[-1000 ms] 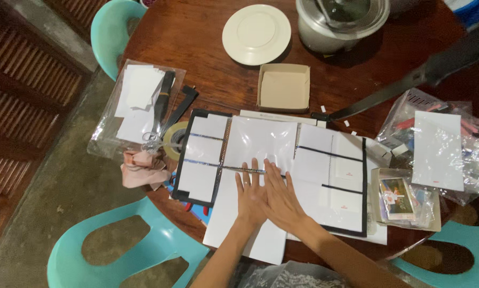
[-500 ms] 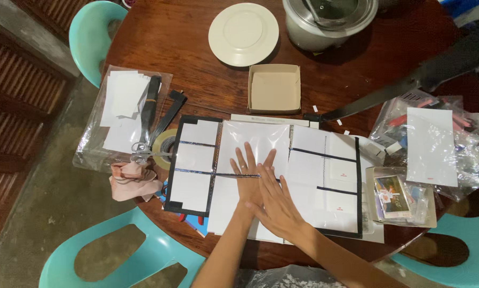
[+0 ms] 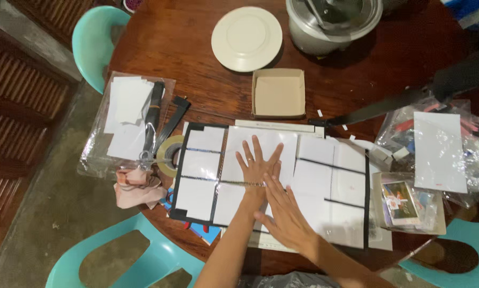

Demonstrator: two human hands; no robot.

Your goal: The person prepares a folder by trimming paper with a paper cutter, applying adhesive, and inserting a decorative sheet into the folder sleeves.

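Left hand [image 3: 256, 162] flat on white sheet [image 3: 261, 146], fingers [image 3: 257, 145] spread, palm down, gripping nothing. Right hand [image 3: 285, 213] flat too, fingers loosely together, overlapping the left wrist, tips just beside the left palm. Sheet lies under both hands on black-edged board [image 3: 197, 176], on the round wooden table [image 3: 186, 48]. Cardboard box [image 3: 278, 93] beyond the left fingertips, plate [image 3: 246, 38] further out. Tape roll [image 3: 169, 156] and bag of papers [image 3: 127, 122] left of the fingers. Card packs [image 3: 407, 202] right of the right hand.

left hand [image 3: 256, 164] flat on white sheet [image 3: 261, 144]; right hand [image 3: 285, 213] just beside.
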